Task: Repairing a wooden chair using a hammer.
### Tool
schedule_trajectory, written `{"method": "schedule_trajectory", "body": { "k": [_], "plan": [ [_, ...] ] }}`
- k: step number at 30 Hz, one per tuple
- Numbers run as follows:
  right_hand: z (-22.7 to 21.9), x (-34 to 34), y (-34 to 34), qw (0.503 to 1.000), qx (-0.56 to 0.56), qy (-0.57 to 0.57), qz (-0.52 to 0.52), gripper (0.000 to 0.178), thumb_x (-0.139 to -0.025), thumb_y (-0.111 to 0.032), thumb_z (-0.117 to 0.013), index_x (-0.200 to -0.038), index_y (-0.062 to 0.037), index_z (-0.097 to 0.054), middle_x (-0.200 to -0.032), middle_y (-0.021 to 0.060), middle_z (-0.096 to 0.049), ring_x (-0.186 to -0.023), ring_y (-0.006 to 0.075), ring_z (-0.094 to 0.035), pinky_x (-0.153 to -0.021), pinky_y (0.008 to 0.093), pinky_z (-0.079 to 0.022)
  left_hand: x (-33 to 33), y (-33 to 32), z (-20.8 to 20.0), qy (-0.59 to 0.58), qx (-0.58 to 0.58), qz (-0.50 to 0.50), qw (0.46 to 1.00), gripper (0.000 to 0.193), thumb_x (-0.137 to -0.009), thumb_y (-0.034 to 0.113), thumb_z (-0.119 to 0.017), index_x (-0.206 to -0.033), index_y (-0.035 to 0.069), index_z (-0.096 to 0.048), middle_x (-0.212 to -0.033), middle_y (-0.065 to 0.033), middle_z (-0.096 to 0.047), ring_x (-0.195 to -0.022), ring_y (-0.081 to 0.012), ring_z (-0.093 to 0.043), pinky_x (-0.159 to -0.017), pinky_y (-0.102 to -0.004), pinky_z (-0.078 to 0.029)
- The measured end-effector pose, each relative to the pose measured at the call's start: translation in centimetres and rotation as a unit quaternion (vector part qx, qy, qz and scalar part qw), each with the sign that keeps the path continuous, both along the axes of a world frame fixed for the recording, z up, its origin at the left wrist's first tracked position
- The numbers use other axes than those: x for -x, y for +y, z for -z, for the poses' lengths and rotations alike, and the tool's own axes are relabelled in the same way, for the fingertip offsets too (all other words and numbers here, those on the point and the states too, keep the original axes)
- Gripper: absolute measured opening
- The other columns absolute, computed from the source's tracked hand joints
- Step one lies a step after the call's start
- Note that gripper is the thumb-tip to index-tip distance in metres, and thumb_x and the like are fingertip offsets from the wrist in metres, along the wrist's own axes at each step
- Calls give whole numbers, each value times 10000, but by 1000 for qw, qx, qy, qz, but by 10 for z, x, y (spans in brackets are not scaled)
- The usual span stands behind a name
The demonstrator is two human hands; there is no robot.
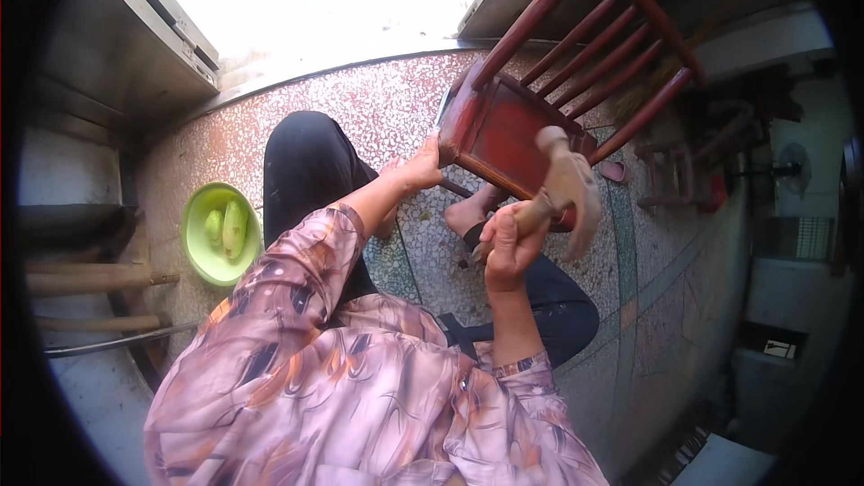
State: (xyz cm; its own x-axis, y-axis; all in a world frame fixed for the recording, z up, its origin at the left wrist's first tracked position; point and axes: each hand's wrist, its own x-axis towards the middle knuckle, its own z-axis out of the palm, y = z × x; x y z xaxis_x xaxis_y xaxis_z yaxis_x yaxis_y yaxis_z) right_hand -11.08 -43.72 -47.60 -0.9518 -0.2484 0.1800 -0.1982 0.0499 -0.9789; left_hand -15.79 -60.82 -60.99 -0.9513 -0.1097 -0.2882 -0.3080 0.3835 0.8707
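Note:
My right hand [517,243] is wrapped round the wooden handle of a claw hammer [567,187], raised in front of the chair seat. From here the hammer head overlaps the seat's right part, and I cannot tell whether they touch. The dark red wooden chair [509,139] stands before me, its slatted back towards the upper right. At the near left corner of the seat, my left hand [419,169] grips the edge. Its fingertips are partly hidden by the chair.
A light green bowl [191,227] holding pale green gourds [235,229] sits on the speckled floor at my left. My bare foot [468,213] is close below the chair. Beyond it lies a pink slipper [614,171]. A metal cabinet [135,45] stands far left.

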Motion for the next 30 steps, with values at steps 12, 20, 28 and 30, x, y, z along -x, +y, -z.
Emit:
{"method": "schedule_trajectory", "body": {
  "k": [12,20,28,30],
  "plan": [
    [45,4,8,972,-212,-100,11,348,-871,-296,-584,-1039,-9,-485,-895,240,-602,-887,428,-579,-735,460,-452,4,-5,33,11,-38,3,999,889,-692,40,-622,-1410,-45,-106,-1349,-279,-359,-1296,-354,-351,-1084,-346,-264],
    [80,9,-1,938,-346,-15,-23,375,-867,-333,-584,-1053,-22,-490,-899,230,-606,-820,446,-579,-698,472,-459,-1,1,11,21,3,15,1000,835,-691,-17,-484,-1424,9,-86,-1325,-278,-407,-1282,-338,-387,-1058,-340,-306],
    [-8,8,0,992,23,118,-22,272,-915,-253,-538,-1007,-23,-426,-684,90,-562,-607,149,-577,-549,299,-448,-1,-2,-11,-18,-4,7,1000,843,-676,-30,-458,-1422,-15,-68,-1377,-290,-332,-1312,-336,-339,-1075,-335,-285],
    [55,19,0,984,-163,76,-17,276,-901,-257,-553,-1007,-30,-436,-729,136,-585,-662,218,-606,-585,333,-463,3,-2,-5,-20,-47,33,998,863,-674,-30,-465,-1425,-28,-40,-1402,-290,-294,-1332,-321,-310,-1085,-328,-271]
  ]
}}
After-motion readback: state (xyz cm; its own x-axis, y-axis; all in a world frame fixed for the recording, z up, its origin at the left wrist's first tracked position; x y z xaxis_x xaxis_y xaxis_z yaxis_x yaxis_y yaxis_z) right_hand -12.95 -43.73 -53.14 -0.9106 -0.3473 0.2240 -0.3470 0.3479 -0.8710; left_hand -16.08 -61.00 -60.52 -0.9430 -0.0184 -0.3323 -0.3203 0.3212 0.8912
